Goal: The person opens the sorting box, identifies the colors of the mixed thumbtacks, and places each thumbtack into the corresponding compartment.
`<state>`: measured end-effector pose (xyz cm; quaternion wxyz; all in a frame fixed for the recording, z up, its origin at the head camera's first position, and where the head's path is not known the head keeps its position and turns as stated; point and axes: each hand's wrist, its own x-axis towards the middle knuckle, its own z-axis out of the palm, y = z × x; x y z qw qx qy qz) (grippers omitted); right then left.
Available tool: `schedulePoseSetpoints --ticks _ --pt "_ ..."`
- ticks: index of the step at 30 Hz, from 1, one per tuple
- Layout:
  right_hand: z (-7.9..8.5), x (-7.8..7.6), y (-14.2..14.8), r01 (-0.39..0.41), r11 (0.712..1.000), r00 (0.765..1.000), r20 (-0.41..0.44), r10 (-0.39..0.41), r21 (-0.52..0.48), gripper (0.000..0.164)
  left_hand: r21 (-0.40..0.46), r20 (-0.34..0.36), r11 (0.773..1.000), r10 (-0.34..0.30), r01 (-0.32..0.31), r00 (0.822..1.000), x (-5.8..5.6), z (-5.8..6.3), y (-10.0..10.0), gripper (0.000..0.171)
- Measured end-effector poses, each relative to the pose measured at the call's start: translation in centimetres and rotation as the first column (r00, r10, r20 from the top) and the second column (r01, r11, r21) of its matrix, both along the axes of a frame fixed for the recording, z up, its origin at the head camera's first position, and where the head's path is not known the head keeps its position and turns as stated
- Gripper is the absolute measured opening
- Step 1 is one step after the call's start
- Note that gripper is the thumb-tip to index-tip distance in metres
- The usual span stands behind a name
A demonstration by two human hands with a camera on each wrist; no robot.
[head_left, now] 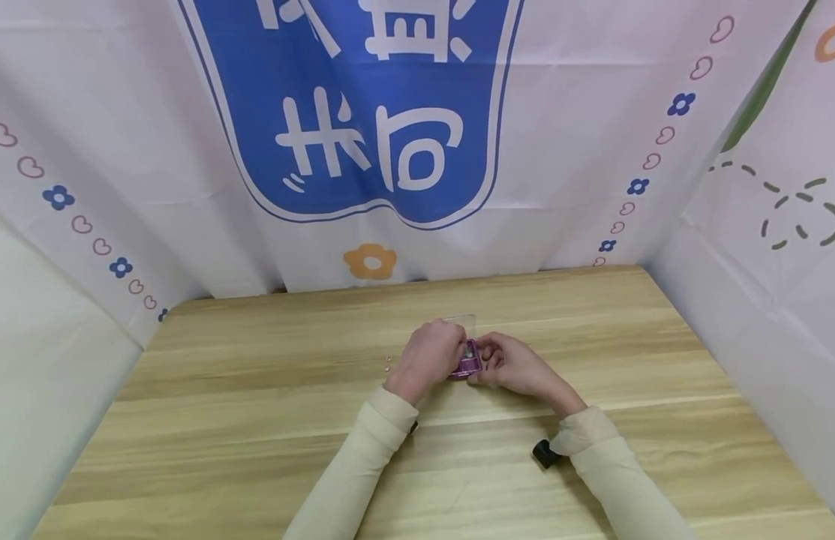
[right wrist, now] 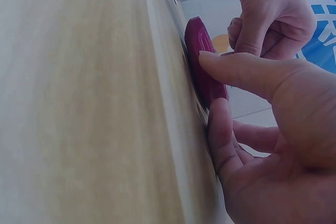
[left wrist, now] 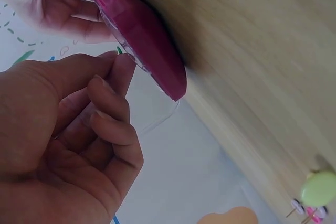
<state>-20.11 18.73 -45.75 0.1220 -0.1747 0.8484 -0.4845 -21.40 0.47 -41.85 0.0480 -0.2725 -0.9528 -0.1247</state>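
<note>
A small purple case (head_left: 467, 365) with a raised clear lid (head_left: 468, 321) rests on the table; the wrist views show its dark magenta side (left wrist: 149, 40). My right hand (head_left: 515, 365) grips the case at its near right edge, thumb (right wrist: 236, 69) along its side and a fingertip at its lower end. Over the open case, my left hand (head_left: 432, 352) pinches with thumb and index finger, the other fingers curled. A small green piece (left wrist: 119, 50) shows right at those fingertips; most of it is hidden.
Several small pins with round pink and white heads (left wrist: 297, 206) lie on the wooden table (head_left: 255, 420) left of the case, beside a pale green round thing (left wrist: 318, 188). Printed white cloth (head_left: 559, 150) hangs along the back edge. A black wrist camera (head_left: 545, 454) sits by the right sleeve.
</note>
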Motion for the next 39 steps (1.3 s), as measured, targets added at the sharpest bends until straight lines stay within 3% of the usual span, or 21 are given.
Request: schedulePoseSetpoints --ticks 18,29,34,39 --pt "-0.5 0.2 -0.2 0.012 1.000 1.000 0.006 -0.012 -0.008 0.062 0.032 0.019 0.999 -0.013 0.012 1.000 0.2 -0.1 -0.4 0.017" --pt "0.4 0.3 -0.3 0.010 1.000 1.000 -0.017 -0.010 -0.005 0.061 0.076 0.014 0.995 -0.060 0.058 0.998 1.2 1.4 -1.1 0.017" --pt "0.6 0.4 -0.6 0.034 0.999 0.999 -0.032 -0.033 0.024 0.067 0.084 0.012 0.994 -0.076 0.075 0.997 1.8 2.0 -2.2 0.012" --pt "0.1 0.2 -0.6 0.058 0.993 0.998 -0.036 -0.054 0.098 0.084 0.075 0.042 0.993 -0.099 0.096 0.994 2.6 2.5 -4.6 0.011"
